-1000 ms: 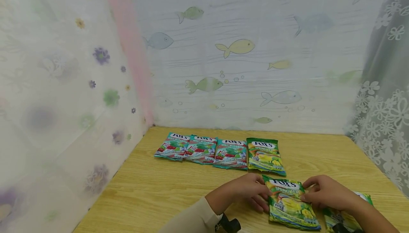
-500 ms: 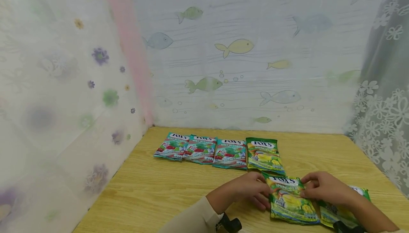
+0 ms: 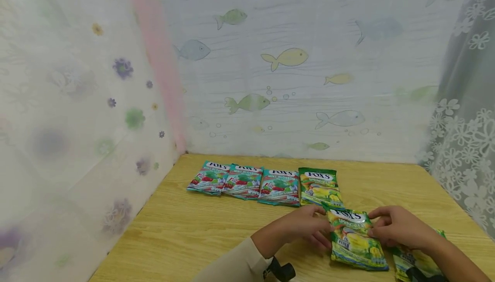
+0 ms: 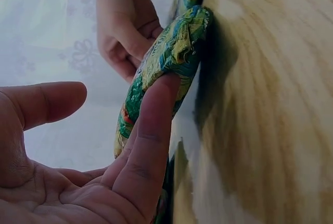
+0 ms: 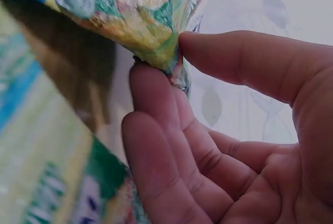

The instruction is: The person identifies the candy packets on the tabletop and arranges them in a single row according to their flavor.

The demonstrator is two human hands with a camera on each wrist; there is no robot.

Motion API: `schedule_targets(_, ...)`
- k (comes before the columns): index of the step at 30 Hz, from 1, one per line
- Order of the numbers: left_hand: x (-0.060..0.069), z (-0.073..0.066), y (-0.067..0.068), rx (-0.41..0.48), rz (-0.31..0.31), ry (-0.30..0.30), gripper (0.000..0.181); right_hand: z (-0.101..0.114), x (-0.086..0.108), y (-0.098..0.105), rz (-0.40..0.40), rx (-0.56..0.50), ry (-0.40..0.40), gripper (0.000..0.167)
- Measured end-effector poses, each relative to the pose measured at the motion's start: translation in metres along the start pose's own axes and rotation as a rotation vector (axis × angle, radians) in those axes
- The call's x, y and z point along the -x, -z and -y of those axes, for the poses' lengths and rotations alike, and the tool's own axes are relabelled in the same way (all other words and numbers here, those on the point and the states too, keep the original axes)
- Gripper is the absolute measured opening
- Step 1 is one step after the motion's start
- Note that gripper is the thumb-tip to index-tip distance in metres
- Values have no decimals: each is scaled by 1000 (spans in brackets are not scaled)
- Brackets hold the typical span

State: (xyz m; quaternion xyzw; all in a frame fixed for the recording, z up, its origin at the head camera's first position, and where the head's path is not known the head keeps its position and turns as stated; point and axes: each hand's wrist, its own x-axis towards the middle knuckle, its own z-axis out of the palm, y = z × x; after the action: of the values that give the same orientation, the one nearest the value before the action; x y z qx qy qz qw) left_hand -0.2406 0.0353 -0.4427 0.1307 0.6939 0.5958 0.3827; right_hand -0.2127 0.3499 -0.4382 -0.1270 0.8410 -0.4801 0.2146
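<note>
A green and yellow Fox's Spring Tea candy bag (image 3: 357,243) is between my two hands in the head view, slightly raised off the table. My right hand (image 3: 404,228) pinches its right edge between thumb (image 5: 229,52) and fingers. My left hand (image 3: 301,230) supports the left edge with extended fingers (image 4: 151,130), its thumb held apart from the bag. Just beyond, another Spring Tea bag (image 3: 319,185) lies flat, its lower edge partly covered by the held bag. A further green candy bag (image 3: 414,262) lies under my right forearm, partly hidden.
Three teal and red Mint Blossom bags (image 3: 209,179) lie in a row at the back left, slightly overlapping, beside the flat Spring Tea bag. The wooden table (image 3: 185,230) meets a fish-patterned curtain (image 3: 286,110) behind and a flowered one (image 3: 127,161) on the left.
Both hands have moved the held candy bag a little away from me and slightly right, up to the lower edge of the Spring Tea bag in the row.
</note>
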Motion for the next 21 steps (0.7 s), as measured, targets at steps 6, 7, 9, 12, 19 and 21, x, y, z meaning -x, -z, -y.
schedule_targets(6, -2, -11, -2, 9, -26, -56, 56, 9, 2, 9, -66, 47, 1, 68)
schedule_targets(7, -2, -13, -2, 4, -33, -65, 58, 11, 2, 10, -77, 47, 2, 69)
schedule_targets(9, -4, -16, -3, -6, -49, -78, 60, 14, 4, 14, -94, 48, 5, 69)
schedule_targets(12, -5, -20, -3, -8, -56, -94, 61, 18, 5, 19, -123, 59, 0, 70)
schedule_targets(19, -13, -28, -2, -10, -74, -143, 64, 27, 5, 25, -226, 108, -24, 72)
schedule_targets(21, -14, -31, -2, -22, -87, -162, 64, 30, 5, 27, -256, 122, -28, 72)
